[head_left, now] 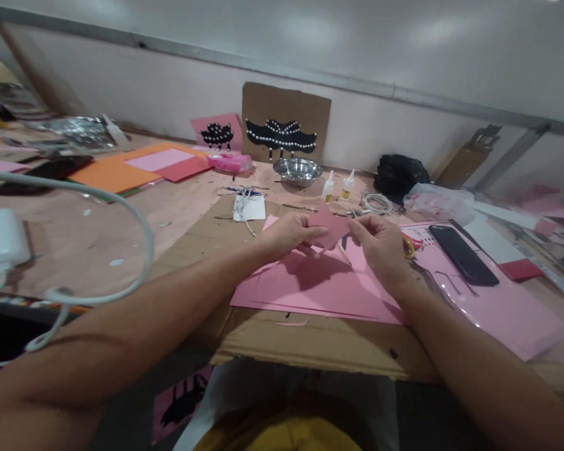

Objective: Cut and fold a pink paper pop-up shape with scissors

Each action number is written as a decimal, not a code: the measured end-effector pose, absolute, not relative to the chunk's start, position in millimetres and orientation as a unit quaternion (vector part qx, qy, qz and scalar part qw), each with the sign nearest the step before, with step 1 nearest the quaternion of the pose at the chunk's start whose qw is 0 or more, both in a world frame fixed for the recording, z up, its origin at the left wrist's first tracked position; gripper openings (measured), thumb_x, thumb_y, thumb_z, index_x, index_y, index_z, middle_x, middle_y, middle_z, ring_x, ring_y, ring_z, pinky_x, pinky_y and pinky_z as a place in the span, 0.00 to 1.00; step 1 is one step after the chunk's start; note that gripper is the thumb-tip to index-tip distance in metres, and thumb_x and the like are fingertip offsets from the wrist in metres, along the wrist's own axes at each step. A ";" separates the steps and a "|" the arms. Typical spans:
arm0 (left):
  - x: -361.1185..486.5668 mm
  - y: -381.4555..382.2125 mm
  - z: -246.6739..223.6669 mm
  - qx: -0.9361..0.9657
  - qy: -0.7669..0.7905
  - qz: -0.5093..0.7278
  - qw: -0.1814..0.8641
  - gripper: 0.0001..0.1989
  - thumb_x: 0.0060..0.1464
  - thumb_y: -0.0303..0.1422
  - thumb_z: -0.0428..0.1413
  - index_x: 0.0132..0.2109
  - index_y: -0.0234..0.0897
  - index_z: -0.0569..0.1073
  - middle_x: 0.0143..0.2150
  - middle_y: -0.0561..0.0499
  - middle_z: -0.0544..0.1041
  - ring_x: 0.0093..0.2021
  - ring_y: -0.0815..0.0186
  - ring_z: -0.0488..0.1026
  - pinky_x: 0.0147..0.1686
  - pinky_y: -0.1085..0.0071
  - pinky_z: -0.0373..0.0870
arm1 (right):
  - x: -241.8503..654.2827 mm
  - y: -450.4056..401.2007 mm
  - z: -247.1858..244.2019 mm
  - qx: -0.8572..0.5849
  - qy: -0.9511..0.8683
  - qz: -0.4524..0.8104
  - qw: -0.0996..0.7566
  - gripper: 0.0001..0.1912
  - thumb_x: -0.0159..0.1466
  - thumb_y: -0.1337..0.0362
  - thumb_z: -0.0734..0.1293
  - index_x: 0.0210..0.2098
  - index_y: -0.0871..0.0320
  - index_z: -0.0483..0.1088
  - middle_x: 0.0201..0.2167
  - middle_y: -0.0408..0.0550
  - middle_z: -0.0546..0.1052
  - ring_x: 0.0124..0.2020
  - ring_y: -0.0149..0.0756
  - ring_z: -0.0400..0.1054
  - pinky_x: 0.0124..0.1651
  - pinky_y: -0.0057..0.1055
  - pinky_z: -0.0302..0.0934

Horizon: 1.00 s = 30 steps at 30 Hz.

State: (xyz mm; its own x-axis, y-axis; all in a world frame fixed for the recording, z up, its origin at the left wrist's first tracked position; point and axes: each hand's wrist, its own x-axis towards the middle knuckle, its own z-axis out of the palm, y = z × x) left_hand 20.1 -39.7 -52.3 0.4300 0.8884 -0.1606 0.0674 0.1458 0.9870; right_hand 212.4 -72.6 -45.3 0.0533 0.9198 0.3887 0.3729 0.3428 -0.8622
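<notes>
A small pink paper piece (328,225) is held up over the cardboard-covered table. My left hand (289,237) grips its left side, thumb on top and fingers beneath. At its right edge, the fingertips of my right hand (378,243) are pinched together on the paper; whether they hold anything else is hidden. Below both hands lie larger pink sheets (286,291), with the shadow of my hands on them. Scissors with red and yellow handles (410,245) rest just right of my right hand.
Two glue bottles (328,188) and a metal bowl (297,171) stand behind my hands. A dark phone (463,255) and tweezers (455,283) lie at right. Cardboard with a black beaded cutout (282,138) leans on the wall. A white cable (141,238) loops at left.
</notes>
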 end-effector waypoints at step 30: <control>4.6 -45.9 -36.2 0.714 0.465 0.243 0.463 0.22 0.58 0.49 0.57 0.24 0.37 0.74 0.22 0.51 0.73 0.21 0.69 0.64 0.24 0.71 0.56 | 214.6 -70.5 -43.2 -0.503 -0.587 0.351 0.529 0.16 0.59 0.53 0.71 0.25 0.59 0.70 0.19 0.40 0.68 0.19 0.25 0.56 0.23 0.26 0.50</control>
